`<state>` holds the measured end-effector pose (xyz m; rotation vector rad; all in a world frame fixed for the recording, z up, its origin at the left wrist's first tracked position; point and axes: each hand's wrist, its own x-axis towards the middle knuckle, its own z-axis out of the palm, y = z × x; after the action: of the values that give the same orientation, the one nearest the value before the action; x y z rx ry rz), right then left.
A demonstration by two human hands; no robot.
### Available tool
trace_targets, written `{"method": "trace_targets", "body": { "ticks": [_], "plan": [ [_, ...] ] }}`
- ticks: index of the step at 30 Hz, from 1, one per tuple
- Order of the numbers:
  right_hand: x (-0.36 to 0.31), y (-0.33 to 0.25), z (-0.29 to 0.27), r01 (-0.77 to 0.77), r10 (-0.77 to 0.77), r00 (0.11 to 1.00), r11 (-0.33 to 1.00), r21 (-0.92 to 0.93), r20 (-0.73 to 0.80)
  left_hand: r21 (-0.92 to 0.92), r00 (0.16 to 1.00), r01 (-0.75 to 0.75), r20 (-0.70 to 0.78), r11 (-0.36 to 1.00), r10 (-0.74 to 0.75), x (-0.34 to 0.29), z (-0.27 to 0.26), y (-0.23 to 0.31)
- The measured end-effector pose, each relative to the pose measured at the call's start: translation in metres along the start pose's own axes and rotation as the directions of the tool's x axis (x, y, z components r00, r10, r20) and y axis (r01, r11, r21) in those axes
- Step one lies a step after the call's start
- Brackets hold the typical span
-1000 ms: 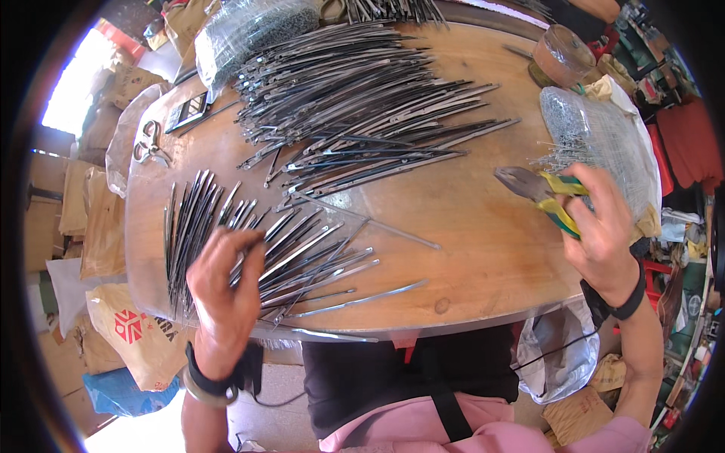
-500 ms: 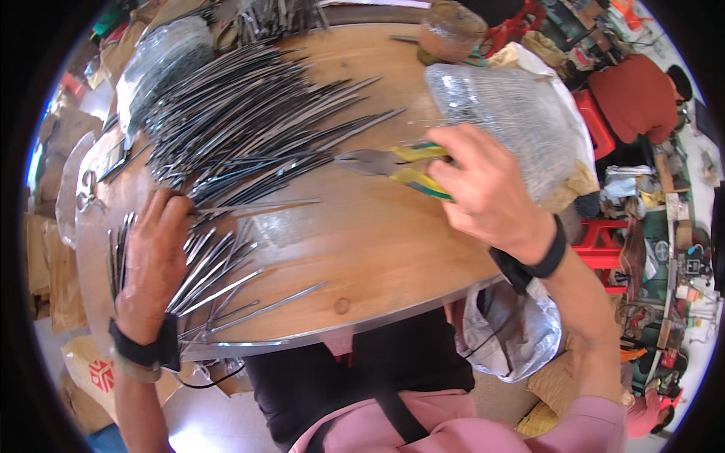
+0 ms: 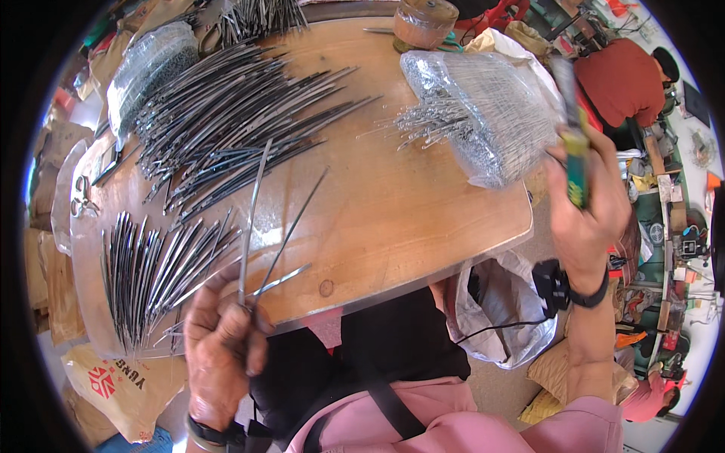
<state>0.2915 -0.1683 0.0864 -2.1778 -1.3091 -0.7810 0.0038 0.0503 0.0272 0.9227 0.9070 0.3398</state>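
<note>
Near the table's front edge, my left hand (image 3: pixel 223 340) is closed on two thin metal strips (image 3: pixel 260 211), which stick up from its fingers and spread apart. Out past the right edge of the table, my right hand (image 3: pixel 596 219) grips pliers (image 3: pixel 576 170) by their yellow-and-green handles; the jaws point upward and are blurred. A large pile of dark metal strips (image 3: pixel 219 113) covers the far left of the tabletop. Closer to me, a smaller fanned group of strips (image 3: pixel 136 279) lies at the left front.
The wooden table (image 3: pixel 423 219) has a clear plastic bag of thin wires (image 3: pixel 498 113) at its right and a taped round container (image 3: pixel 424 26) at the back. A small scissor-shaped tool (image 3: pixel 83 200) lies far left. Below the right edge hangs a silvery sack (image 3: pixel 513 317). A person in red (image 3: pixel 623 79) sits beyond.
My left hand has come off the strips on the table and moved right and nearer, now holding two strips. My right hand has swung the pliers right, off the tabletop.
</note>
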Motion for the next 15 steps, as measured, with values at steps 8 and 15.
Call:
{"method": "trace_targets", "body": {
  "ticks": [8,15],
  "plan": [
    [-0.049,-0.019,-0.003,-0.469,0.591,0.735,0.089,0.879,0.333,-0.333,0.951,0.205,0.290,0.920,-0.107,-0.013,0.015,-0.022],
    [-0.077,-0.036,0.051,-0.104,0.232,0.584,-0.929,0.355,0.777,-0.437,0.941,0.195,0.335,0.878,-0.042,-0.008,0.035,-0.026]
  ]
}}
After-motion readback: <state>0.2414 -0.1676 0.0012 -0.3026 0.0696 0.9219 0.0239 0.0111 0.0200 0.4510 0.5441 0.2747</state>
